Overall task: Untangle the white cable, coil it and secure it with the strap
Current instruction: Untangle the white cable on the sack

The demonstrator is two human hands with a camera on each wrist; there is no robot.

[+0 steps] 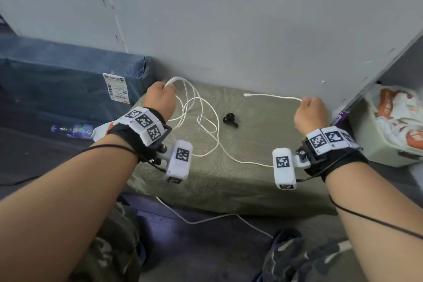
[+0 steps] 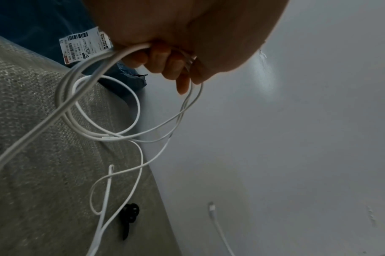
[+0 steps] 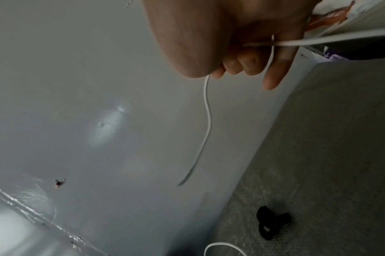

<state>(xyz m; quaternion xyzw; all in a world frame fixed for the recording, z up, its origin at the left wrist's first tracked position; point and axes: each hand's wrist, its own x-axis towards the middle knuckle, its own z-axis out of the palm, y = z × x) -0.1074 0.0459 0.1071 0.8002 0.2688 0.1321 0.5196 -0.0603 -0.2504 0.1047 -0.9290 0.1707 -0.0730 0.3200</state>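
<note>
Your left hand (image 1: 161,98) fists limp loops of white cable (image 1: 201,119); your right hand (image 1: 311,110) pinches near the plug end. It's light and slippery, so grip the bundled strands.

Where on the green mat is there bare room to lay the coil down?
Bare mat lies between the black strap and the right hand, below the plug end; the near edge is also bare. It is crowded left of the strap, where white cable loops hang from the left hand.
</note>
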